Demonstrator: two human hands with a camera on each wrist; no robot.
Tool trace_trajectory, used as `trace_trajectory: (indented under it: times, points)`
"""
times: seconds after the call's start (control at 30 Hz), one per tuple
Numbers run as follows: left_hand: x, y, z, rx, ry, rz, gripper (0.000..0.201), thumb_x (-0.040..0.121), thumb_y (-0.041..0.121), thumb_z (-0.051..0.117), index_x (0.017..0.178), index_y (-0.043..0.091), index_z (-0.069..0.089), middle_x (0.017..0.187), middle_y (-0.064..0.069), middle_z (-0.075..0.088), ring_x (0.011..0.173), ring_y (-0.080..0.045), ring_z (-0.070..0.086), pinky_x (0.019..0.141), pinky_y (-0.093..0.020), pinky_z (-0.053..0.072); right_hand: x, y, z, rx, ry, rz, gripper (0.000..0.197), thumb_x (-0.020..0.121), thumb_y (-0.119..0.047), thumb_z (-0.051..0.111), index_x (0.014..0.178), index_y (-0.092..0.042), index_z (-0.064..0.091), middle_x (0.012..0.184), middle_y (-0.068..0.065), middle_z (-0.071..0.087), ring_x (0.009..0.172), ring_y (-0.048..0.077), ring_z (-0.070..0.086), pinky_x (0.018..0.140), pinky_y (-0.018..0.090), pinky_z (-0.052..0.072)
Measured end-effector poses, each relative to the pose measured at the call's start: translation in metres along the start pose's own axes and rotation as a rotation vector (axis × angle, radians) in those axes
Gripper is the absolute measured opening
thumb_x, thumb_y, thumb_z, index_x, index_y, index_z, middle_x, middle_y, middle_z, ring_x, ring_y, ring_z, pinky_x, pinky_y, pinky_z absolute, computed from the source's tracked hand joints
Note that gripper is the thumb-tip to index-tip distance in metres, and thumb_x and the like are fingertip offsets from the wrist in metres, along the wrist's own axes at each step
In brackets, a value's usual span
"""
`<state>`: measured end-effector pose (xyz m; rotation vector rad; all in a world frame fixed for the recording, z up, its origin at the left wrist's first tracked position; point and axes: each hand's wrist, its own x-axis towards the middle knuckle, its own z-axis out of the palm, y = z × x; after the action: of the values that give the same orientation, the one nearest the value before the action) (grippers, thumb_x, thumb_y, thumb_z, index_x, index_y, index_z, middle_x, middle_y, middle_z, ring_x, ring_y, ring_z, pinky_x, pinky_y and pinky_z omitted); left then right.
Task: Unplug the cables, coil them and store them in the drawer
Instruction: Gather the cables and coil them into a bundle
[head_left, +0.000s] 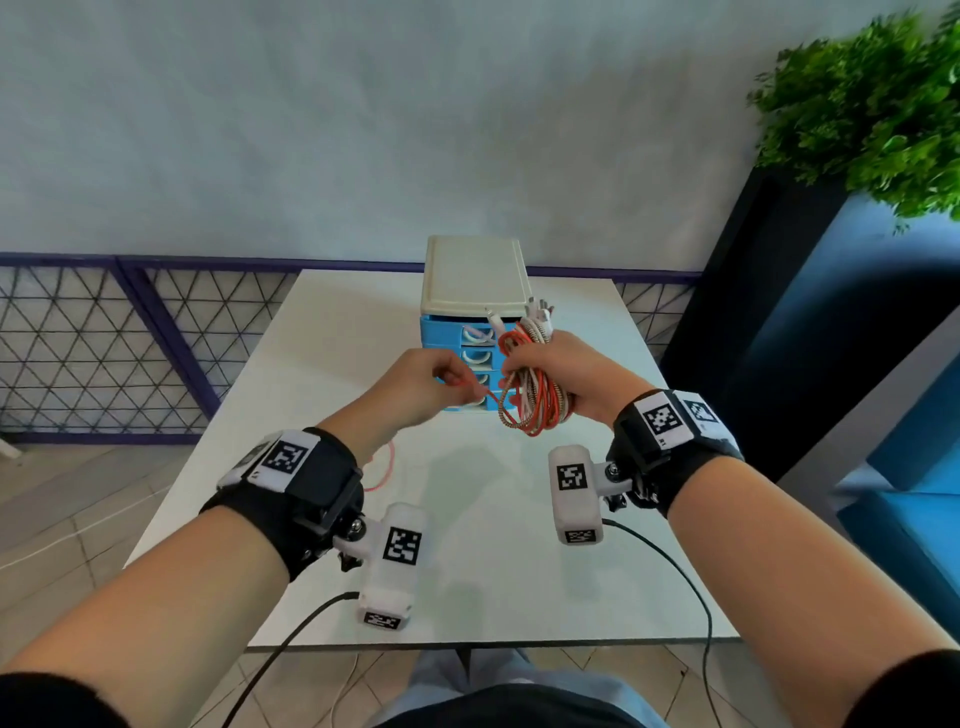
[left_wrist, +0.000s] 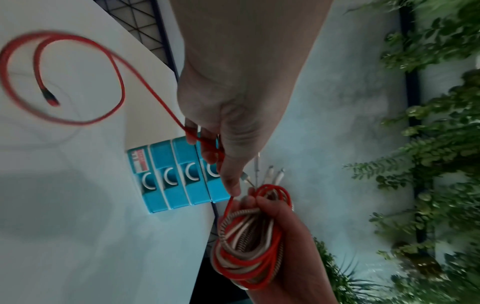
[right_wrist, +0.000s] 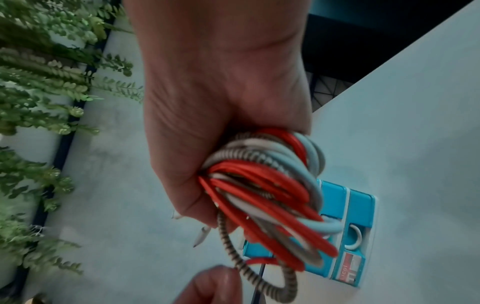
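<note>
Holding the cable bundle (head_left: 535, 387) tight, the right hand (head_left: 558, 371) waits while the left hand (head_left: 415, 384) pinches the red cable (left_wrist: 109, 67), whose loose end trails left, toward that hand's side.

You sit at a small white table (head_left: 322, 395) in what reads as a café or lounge corner, though you cannot tell for sure. A purple-framed mesh railing (head_left: 104, 343) runs along a pale plastered wall (head_left: 363, 130). Leafy greenery (head_left: 872, 109) tops a tall dark planter (head_left: 769, 312). Tiled floor (head_left: 78, 525) lies underfoot, and blue upholstered seating (head_left: 914, 467) stands beside you.
</note>
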<state>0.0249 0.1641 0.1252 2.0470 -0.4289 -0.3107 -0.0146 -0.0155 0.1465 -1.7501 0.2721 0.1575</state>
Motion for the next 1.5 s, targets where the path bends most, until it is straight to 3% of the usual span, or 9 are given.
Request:
trace_trajectory:
  times: [0.33, 0.47, 0.63, 0.77, 0.9, 1.0, 1.1, 1.33, 1.5]
  points:
    - [0.004, 0.009, 0.005, 0.008, 0.034, 0.117, 0.02, 0.076, 0.024, 0.077, 0.084, 0.009, 0.066, 0.079, 0.0, 0.062, 0.074, -0.012, 0.057, 0.065, -0.022, 0.049, -0.002, 0.005, 0.006, 0.087, -0.226, 0.002, 0.022, 0.086, -0.002, 0.056, 0.108, 0.0, 0.061, 0.099, 0.025, 0.07, 0.092, 0.034, 0.07, 0.087, 0.044, 0.055]
    - [0.001, 0.009, 0.004, 0.174, -0.024, -0.041, 0.04, 0.086, 0.05, 0.058, 0.069, 0.013, 0.056, 0.063, 0.0, 0.053, 0.057, -0.014, 0.051, 0.054, -0.024, 0.048, -0.007, 0.006, 0.004, 0.021, -0.168, -0.018, 0.009, 0.087, -0.002, 0.053, 0.091, -0.001, 0.061, 0.075, 0.013, 0.068, 0.065, 0.022, 0.066, 0.068, 0.034, 0.058]
    - [-0.008, -0.016, -0.014, -0.661, -0.212, -0.442, 0.039, 0.099, 0.041, 0.035, 0.068, 0.021, 0.046, 0.046, 0.009, 0.03, 0.037, -0.008, 0.025, 0.044, -0.02, 0.04, -0.006, 0.023, -0.005, 0.079, 0.085, 0.013, 0.01, 0.09, -0.006, 0.052, 0.081, -0.003, 0.054, 0.069, 0.013, 0.059, 0.056, 0.02, 0.059, 0.063, 0.036, 0.058]
    - [-0.019, -0.02, -0.012, -0.967, -0.318, -0.398, 0.023, 0.099, 0.025, 0.04, 0.083, 0.018, 0.056, 0.06, 0.009, 0.049, 0.047, -0.006, 0.044, 0.053, -0.02, 0.05, -0.003, 0.035, -0.007, 0.098, 0.079, 0.044, 0.013, 0.091, -0.011, 0.057, 0.08, -0.004, 0.056, 0.068, 0.01, 0.059, 0.056, 0.018, 0.06, 0.08, 0.045, 0.057]
    - [-0.025, 0.002, 0.004, -0.914, -0.357, -0.337, 0.016, 0.093, 0.022, 0.052, 0.085, 0.015, 0.064, 0.066, 0.005, 0.064, 0.058, -0.007, 0.064, 0.062, -0.023, 0.058, -0.004, 0.031, 0.009, 0.096, 0.001, -0.027, 0.028, 0.09, -0.041, 0.064, 0.086, -0.013, 0.06, 0.068, 0.003, 0.061, 0.055, 0.012, 0.061, 0.058, 0.028, 0.055]
    - [-0.022, 0.016, 0.016, -0.837, -0.352, -0.316, 0.016, 0.092, 0.021, 0.055, 0.085, 0.013, 0.066, 0.067, 0.003, 0.069, 0.06, -0.008, 0.068, 0.061, -0.022, 0.059, -0.003, 0.022, 0.018, 0.152, -0.084, 0.018, 0.052, 0.083, -0.065, 0.056, 0.074, -0.014, 0.06, 0.06, 0.003, 0.061, 0.053, 0.017, 0.061, 0.057, 0.029, 0.052]
    - [-0.019, 0.024, 0.023, -0.789, -0.287, -0.311, 0.015, 0.09, 0.023, 0.06, 0.084, 0.011, 0.067, 0.066, 0.001, 0.072, 0.055, -0.007, 0.067, 0.055, -0.02, 0.058, 0.001, 0.015, 0.022, 0.21, -0.188, 0.082, 0.081, 0.062, -0.086, 0.051, 0.089, -0.01, 0.06, 0.069, 0.013, 0.055, 0.058, 0.026, 0.057, 0.057, 0.032, 0.053]
    - [-0.017, 0.036, 0.019, -0.54, -0.285, -0.274, 0.017, 0.09, 0.028, 0.06, 0.082, 0.014, 0.067, 0.063, 0.004, 0.069, 0.045, -0.005, 0.058, 0.047, -0.018, 0.053, 0.001, 0.011, 0.022, 0.274, -0.118, -0.004, 0.028, 0.085, -0.027, 0.07, 0.069, -0.008, 0.057, 0.042, 0.004, 0.047, 0.039, 0.017, 0.049, 0.051, 0.028, 0.046]
    - [-0.018, 0.026, 0.012, -0.576, -0.395, -0.241, 0.031, 0.098, 0.04, 0.043, 0.074, 0.021, 0.05, 0.05, 0.01, 0.035, 0.037, -0.004, 0.023, 0.04, -0.016, 0.025, 0.005, 0.001, 0.02, 0.395, 0.096, -0.045, 0.019, 0.09, -0.015, 0.062, 0.073, -0.008, 0.056, 0.05, 0.005, 0.056, 0.039, 0.016, 0.058, 0.045, 0.024, 0.05]
